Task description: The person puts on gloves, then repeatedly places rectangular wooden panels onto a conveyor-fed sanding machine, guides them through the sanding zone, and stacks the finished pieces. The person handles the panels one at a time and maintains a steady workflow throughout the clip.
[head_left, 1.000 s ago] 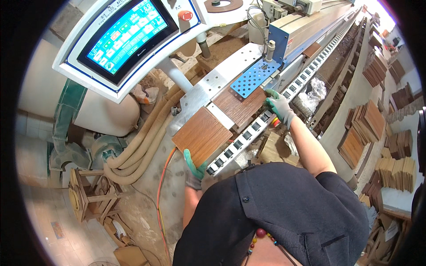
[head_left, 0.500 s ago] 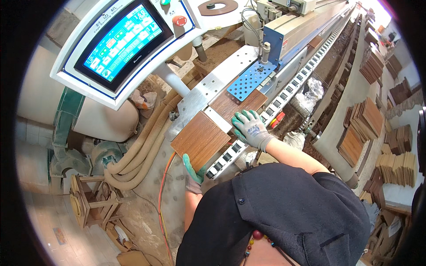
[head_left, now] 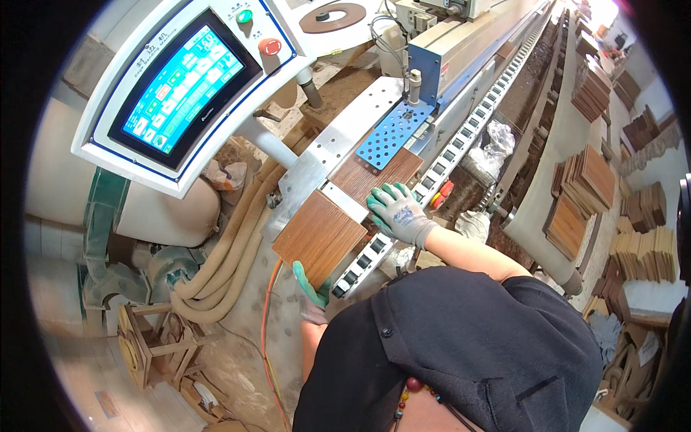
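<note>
My left hand (head_left: 311, 289), in a grey and green work glove, grips the near corner of a brown wood-grain board (head_left: 319, 237). This board lies on the metal bed of the machine, its near part sticking out past the bed. Ahead of it, across a light strip, a second wood-grain board (head_left: 363, 176) is partly hidden under a blue perforated plate (head_left: 393, 137). Gloved the same way, my right hand (head_left: 401, 214) lies flat with fingers stretched over the near right edge of that second board. Under the plate, the board's far part is hidden.
A roller track (head_left: 439, 169) runs along the machine's right side. At the upper left stands a control panel (head_left: 183, 90) with a lit screen and a red button (head_left: 270, 47). Hoses (head_left: 230, 252) curve down at left. Stacked boards (head_left: 586, 183) rest on a conveyor at right.
The whole view has shifted a little. Both hands and both boards keep nearly the same places against the machine.
</note>
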Tool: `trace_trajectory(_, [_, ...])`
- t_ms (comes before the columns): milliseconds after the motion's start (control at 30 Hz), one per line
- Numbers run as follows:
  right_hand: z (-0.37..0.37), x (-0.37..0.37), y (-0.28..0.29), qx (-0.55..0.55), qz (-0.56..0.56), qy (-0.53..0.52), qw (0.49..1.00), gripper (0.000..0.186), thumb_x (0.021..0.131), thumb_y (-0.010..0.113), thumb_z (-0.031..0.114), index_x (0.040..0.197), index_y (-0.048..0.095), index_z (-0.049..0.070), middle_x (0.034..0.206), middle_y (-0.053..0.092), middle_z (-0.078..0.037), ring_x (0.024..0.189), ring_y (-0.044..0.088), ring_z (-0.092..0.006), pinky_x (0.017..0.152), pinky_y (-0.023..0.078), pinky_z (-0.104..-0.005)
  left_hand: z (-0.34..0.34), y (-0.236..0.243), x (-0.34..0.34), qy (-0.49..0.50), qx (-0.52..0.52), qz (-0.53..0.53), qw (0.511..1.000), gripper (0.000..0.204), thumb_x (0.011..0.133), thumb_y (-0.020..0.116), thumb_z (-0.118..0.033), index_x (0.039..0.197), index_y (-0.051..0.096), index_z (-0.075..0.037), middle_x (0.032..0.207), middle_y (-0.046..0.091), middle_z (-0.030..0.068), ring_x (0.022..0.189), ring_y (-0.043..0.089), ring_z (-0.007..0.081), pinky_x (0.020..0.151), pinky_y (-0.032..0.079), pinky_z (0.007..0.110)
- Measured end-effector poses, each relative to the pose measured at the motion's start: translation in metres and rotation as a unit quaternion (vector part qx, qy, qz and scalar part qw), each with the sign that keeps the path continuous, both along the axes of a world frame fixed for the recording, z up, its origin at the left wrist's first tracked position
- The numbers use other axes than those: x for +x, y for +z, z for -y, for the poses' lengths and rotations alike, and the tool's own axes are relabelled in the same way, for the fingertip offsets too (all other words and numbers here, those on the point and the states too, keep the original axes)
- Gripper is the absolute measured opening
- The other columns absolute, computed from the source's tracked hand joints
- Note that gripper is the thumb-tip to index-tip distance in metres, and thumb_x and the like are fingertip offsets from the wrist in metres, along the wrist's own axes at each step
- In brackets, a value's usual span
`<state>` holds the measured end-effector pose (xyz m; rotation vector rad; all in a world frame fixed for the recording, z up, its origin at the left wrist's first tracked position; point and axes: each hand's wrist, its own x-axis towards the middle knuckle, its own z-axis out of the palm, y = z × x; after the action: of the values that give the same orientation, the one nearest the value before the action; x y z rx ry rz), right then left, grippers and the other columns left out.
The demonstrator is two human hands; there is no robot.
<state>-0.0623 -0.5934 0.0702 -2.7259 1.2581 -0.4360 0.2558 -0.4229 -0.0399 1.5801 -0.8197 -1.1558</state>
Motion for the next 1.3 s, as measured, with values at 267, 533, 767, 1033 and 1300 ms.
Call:
trace_trajectory(267, [0.0,0.001,0.001,-0.008,0.012,-0.003,1.0,0.04,0.098,0.056,0.034,0.129,0.063,0.01,0.136,0.057,-0.014,0.133,0.048,-0.0365,0.118,0.03,-0.0542,-0.006,-0.045,0.023,0.033,-0.042,-0.129,0.99,0.099,0.085,0.077,-0.008,0.161,0.014,-0.001,0.159,0.028,0.0239,0.144,0.036,0.0379,0.121,0.03,0.044])
trace_trajectory(533, [0.0,0.001,0.002,-0.008,0.007,-0.004,1.0,0.039,0.099,0.054,0.035,0.129,0.063,0.01,0.136,0.057,-0.014,0.133,0.049,-0.0364,0.117,0.03,-0.0544,-0.006,-0.04,0.021,0.047,-0.022,-0.137,0.989,0.103,0.081,0.078,-0.002,0.161,0.014,-0.003,0.159,0.028,0.0238,0.146,0.035,0.0386,0.122,0.029,0.046])
trace_trajectory(767, [0.0,0.0,0.002,-0.01,-0.002,-0.004,1.0,0.039,0.098,0.056,0.035,0.128,0.064,0.011,0.137,0.057,-0.012,0.133,0.049,-0.0357,0.117,0.031,-0.0535,0.005,0.04,-0.019,0.122,0.052,-0.231,0.964,0.082,0.091,0.07,-0.041,0.157,0.03,-0.013,0.148,0.042,0.0119,0.131,0.049,0.0283,0.098,0.05,0.041])
trace_trajectory(1033, [0.01,-0.01,0.001,-0.023,-0.017,-0.021,0.999,0.038,0.099,0.054,0.034,0.13,0.063,0.013,0.138,0.057,-0.012,0.133,0.05,-0.0345,0.117,0.032,-0.0517,0.012,0.074,-0.038,0.162,0.086,-0.191,0.964,0.076,0.091,0.061,-0.066,0.149,0.043,-0.02,0.134,0.052,0.0053,0.114,0.057,0.0203,0.076,0.057,0.033])
trace_trajectory(1300, [0.052,-0.052,-0.006,-0.064,-0.073,-0.085,0.992,0.042,0.101,0.053,0.037,0.139,0.058,0.021,0.146,0.055,-0.011,0.135,0.051,-0.0341,0.116,0.036,-0.0496,0.013,0.068,-0.043,0.182,0.071,-0.186,0.963,0.081,0.085,0.061,-0.076,0.144,0.048,-0.022,0.129,0.057,0.0033,0.102,0.061,0.0172,0.066,0.055,0.029])
